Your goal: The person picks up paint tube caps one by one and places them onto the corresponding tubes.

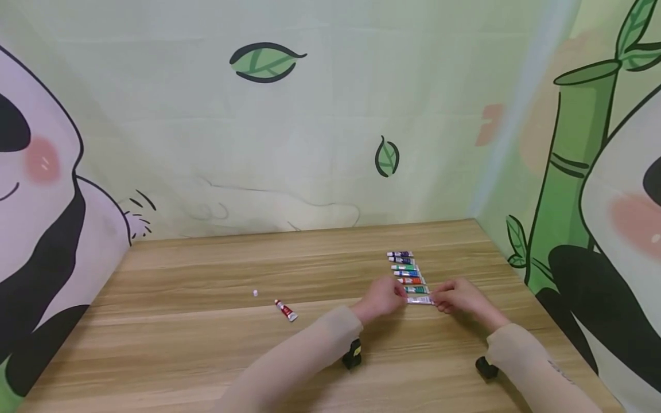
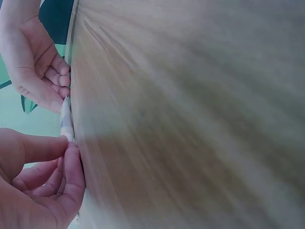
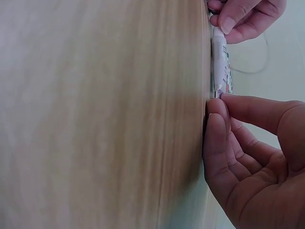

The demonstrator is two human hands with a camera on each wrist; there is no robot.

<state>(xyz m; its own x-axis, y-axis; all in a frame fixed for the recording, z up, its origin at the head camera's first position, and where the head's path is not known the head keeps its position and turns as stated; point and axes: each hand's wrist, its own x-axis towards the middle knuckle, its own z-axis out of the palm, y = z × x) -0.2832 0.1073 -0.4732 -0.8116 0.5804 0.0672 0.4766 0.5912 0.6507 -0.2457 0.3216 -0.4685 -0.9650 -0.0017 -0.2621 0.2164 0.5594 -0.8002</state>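
A white paint tube [image 1: 419,300] lies at the near end of a column of several small paint tubes on the wooden table. My left hand [image 1: 381,299] pinches its cap end between thumb and forefinger, as the left wrist view also shows the tube [image 2: 66,119] meeting those fingertips. At the other end, my right hand [image 1: 462,299] pinches the flat crimped tail; the right wrist view shows this tube [image 3: 219,62] stretched between both hands. Just beyond it lie a green tube [image 1: 416,289] and an orange-red tube [image 1: 411,281], roughly parallel to it.
Farther up the column are a blue tube [image 1: 406,273], another green tube [image 1: 404,268] and dark tubes [image 1: 400,254]. Left of the hands, a red paint tube [image 1: 286,310] lies slanted near a small white cap [image 1: 255,293]. A printed cloth backdrop [image 1: 330,115] stands behind the table [image 1: 181,344].
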